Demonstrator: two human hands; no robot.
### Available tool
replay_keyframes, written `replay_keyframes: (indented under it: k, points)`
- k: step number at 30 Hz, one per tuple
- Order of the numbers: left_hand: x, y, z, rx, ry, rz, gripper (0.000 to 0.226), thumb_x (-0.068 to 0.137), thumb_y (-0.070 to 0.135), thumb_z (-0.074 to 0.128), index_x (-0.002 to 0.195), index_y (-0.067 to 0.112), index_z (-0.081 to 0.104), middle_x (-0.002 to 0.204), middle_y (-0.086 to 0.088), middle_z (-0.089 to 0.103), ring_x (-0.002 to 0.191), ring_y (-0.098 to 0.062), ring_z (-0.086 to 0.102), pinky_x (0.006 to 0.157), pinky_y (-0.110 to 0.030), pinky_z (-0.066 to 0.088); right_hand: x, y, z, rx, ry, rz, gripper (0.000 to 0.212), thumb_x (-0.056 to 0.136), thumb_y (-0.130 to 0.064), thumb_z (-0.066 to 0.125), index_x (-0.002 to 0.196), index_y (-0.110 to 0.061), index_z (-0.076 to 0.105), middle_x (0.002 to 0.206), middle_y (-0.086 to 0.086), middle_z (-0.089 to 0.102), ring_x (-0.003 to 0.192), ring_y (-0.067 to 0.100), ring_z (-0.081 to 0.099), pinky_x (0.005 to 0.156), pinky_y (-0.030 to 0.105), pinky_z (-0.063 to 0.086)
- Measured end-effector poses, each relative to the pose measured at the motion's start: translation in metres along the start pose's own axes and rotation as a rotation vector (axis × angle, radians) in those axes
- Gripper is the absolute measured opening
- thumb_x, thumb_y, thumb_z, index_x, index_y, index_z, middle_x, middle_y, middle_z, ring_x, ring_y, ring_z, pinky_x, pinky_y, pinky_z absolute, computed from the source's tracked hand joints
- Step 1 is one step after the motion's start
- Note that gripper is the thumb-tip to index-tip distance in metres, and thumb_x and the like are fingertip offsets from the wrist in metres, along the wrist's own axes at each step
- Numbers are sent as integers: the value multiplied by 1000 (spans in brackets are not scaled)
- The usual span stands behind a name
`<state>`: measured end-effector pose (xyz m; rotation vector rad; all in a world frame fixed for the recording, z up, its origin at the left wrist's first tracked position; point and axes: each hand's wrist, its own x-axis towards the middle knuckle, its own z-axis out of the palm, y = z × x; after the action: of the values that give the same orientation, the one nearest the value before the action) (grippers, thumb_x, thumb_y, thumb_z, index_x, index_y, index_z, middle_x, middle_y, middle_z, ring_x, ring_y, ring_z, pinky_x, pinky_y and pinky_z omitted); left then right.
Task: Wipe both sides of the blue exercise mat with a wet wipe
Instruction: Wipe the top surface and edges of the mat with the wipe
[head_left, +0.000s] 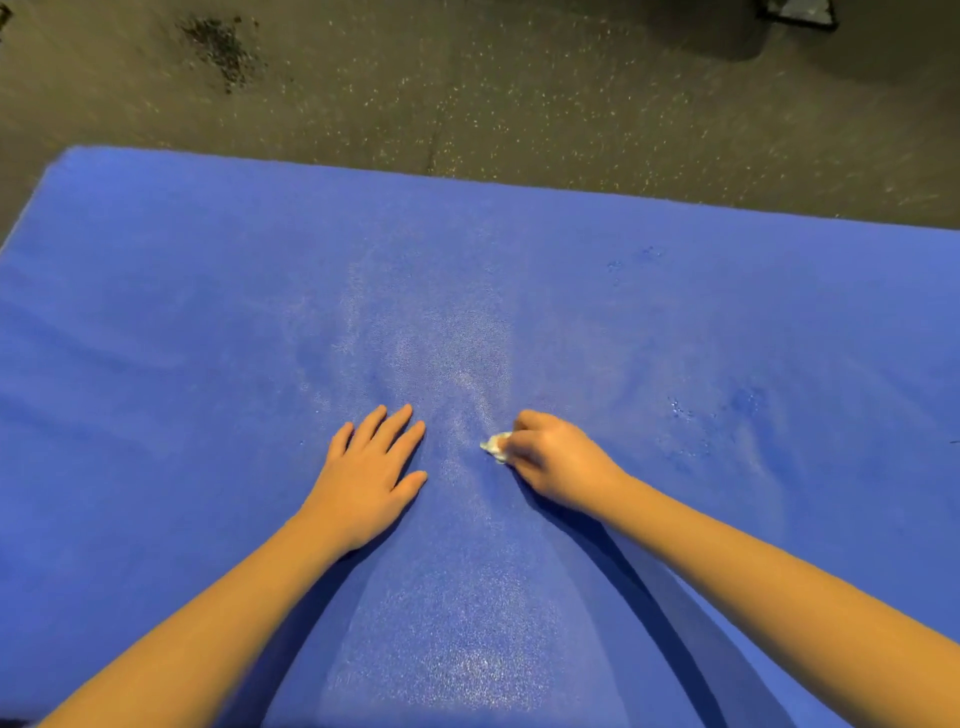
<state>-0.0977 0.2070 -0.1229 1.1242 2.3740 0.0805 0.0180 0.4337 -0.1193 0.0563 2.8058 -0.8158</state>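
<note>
While my flat left hand (371, 475) steadies the blue exercise mat (208, 312), my right hand (553, 457) pinches the wet wipe (496, 447) mid-surface; the underside seems unwiped.

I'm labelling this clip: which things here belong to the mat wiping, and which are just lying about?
Part of the job: blue mat; wet wipe; right hand, gripping the wipe; left hand, flat on the mat.
Lying about: dark debris patch on the floor; dark object at the top right edge.
</note>
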Motion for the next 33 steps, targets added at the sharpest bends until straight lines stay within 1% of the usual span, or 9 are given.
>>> replay_keyframes:
  k: [6,12,14,18,24,26,29,31,33]
  points:
    - [2,-6,9,116,63,37,62,91,52,31,135,17,57,143,-5,51,129,-32,49,101,-54,41,43,41,-17,-52,388,448,23,93,-19,59,84,0,70,82,16,51,72,37,55,59,37,44]
    - [8,-9,5,169,150,99,56,86,52,40,124,17,60,131,-5,59,120,-26,41,94,-40,27,36,7,1,10,57,-98,11,87,-12,61,90,-3,68,79,14,53,63,33,54,49,33,42]
    - [11,-10,5,170,146,104,55,86,52,40,123,17,59,130,-5,59,119,-26,41,93,-40,27,51,28,-11,-23,136,-47,7,85,-11,65,87,-5,68,79,14,53,66,34,57,52,34,43]
    - [8,-9,10,159,88,72,57,97,51,29,127,15,60,136,-7,55,124,-30,40,97,-45,27,71,55,-21,2,462,445,16,92,-13,59,92,0,69,87,19,53,72,39,57,60,38,44]
    - [4,-2,7,122,24,10,67,102,52,11,129,14,59,137,-8,54,126,-32,40,99,-49,27,52,32,-9,-33,115,-129,25,88,-26,53,82,-5,65,77,10,53,62,30,55,44,30,41]
    - [6,-1,4,115,39,33,63,101,52,17,127,14,59,135,-7,55,124,-31,42,98,-47,28,64,49,-22,-92,304,16,28,90,-31,53,82,-8,68,76,10,52,65,31,56,44,31,42]
    - [16,-3,-5,75,114,75,47,92,50,36,118,19,60,128,-1,55,117,-26,46,93,-39,28,76,69,-29,-11,558,470,25,93,-25,57,91,-5,71,82,15,52,76,36,54,54,37,44]
    - [29,-8,-11,70,114,68,50,89,50,39,123,18,58,134,-2,51,123,-26,45,99,-43,32,75,55,-16,17,507,417,36,97,-32,45,95,-4,68,84,15,51,77,36,54,56,38,45]
    - [44,-15,-15,115,72,50,62,87,52,37,135,15,53,145,-6,45,133,-29,36,102,-58,36,63,37,-4,-9,353,122,41,95,-34,37,98,-5,66,84,11,52,72,32,55,51,36,47]
